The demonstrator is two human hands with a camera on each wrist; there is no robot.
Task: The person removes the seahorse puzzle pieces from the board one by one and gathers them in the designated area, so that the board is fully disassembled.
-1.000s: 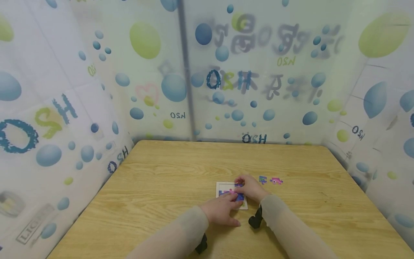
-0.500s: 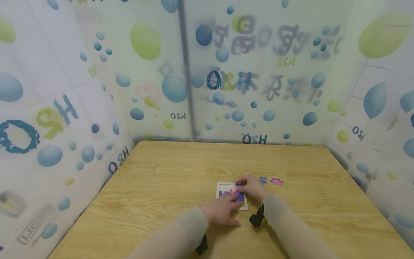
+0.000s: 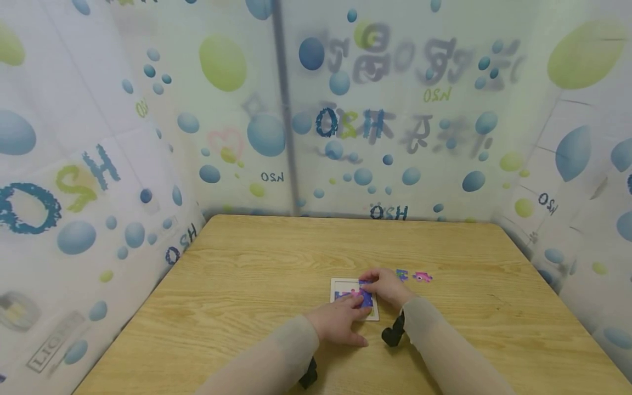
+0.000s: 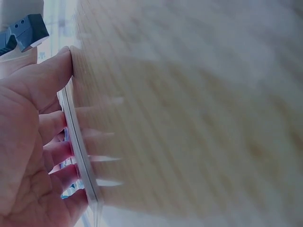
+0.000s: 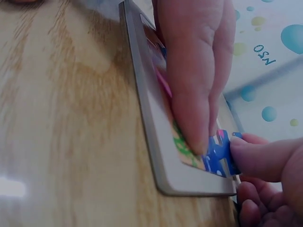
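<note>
"Wooden counter (image 3: 197,307) underneath, noted. Nearest stuff?"

"Pale sleeves (image 3: 261,356) at bottom edge, then black wrist mounts (image 3: 393,332) by the cuffs."

"Left grip (image 3: 336,321)?"

"Spread apart, laid across near part of puzzle tray (image 5: 173,172)."

"Tray where?"

"Flat on counter, under both grips. White rim. Partly filled, blue and pink in view, pale at far left."

"Right grip (image 3: 387,286)?"

"Clamped, thumb and finger, on blue puzzle piece (image 5: 221,152) at tray's far right corner. Seated fully? Can't tell, too covered."

"Past that?"

"Blue-green loose piece (image 3: 402,274) just beyond right grip, pink loose piece (image 3: 422,277) near it, farther right."

"Backdrop?"

"White wall sheet (image 3: 316,192) behind counter, blue and green spots, H2O lettering. Done."
</note>
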